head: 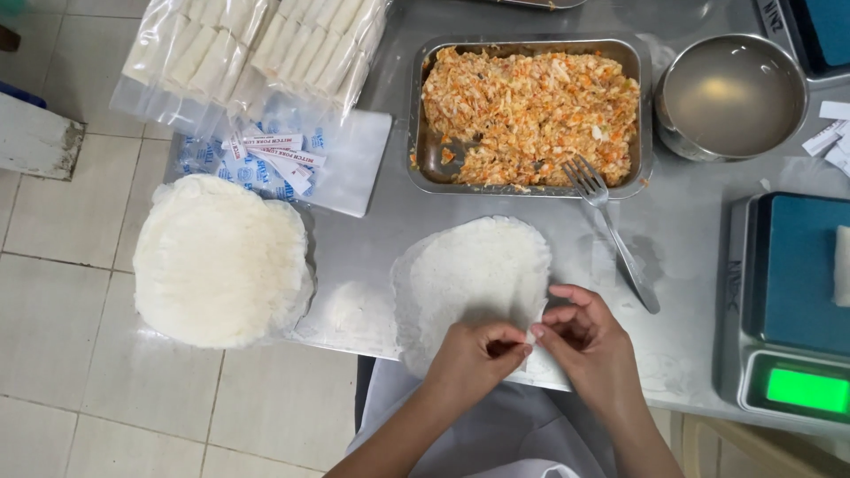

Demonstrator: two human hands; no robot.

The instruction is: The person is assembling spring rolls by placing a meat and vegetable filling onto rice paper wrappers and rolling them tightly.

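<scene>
A thin round white wrapper [474, 274] lies flat on the steel table [691, 239] in front of me. My left hand [474, 358] and my right hand [589, 350] meet at its near edge, fingertips pinching the wrapper's rim between them. Behind it stands a rectangular steel tray [421, 115] holding shredded orange and pale filling [531, 111]. A fork [611, 226] leans with its tines on the tray's front rim, handle pointing toward my right hand.
A stack of round white wrappers [221, 261] sits at the table's left edge. Bags of wrapped rolls [248, 57] lie at the back left. A steel bowl of cloudy liquid [730, 93] stands back right, and a scale with a green display [797, 310] is on the right.
</scene>
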